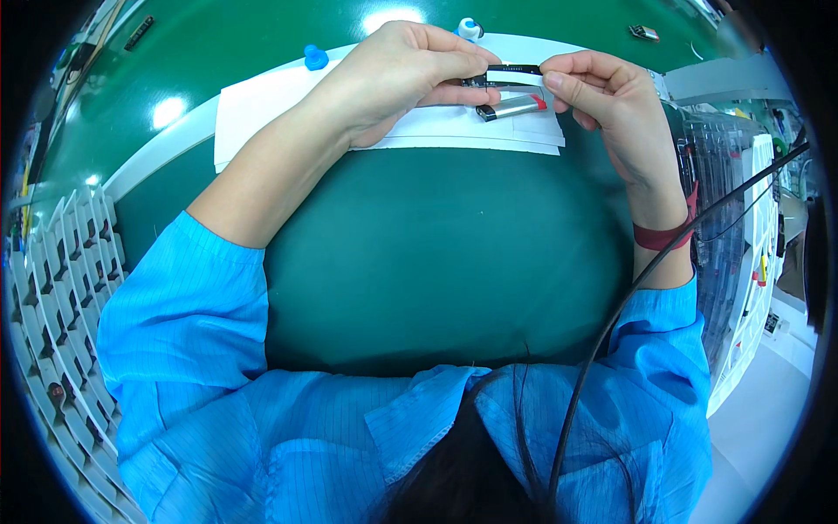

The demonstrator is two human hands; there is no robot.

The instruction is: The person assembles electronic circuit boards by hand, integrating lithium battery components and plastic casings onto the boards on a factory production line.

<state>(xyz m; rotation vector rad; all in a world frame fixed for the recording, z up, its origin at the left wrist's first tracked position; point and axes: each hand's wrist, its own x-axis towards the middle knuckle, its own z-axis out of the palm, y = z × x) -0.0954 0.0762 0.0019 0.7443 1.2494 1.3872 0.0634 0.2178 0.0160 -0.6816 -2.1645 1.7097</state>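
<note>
Between my two hands stretches a narrow black circuit board strip (515, 68) with a white band along its lower side. My left hand (406, 74) pinches its left end between thumb and fingers. At the other end, the thumb and forefinger of my right hand (602, 86) close on the strip's tip. Just below it is a small silver battery-like block (513, 107), black at one end and red at the other. Whether that block is joined to the strip, I cannot tell. White paper sheets (410, 131) lie beneath both hands.
A blue-capped piece (316, 58) and a white-and-blue bottle (469, 31) stand beyond the paper. Another silver-and-red part (644, 33) lies far right. A white slotted rack (65, 297) is at left, clear plastic trays (720, 175) at right. A black cable (628, 301) crosses my right arm.
</note>
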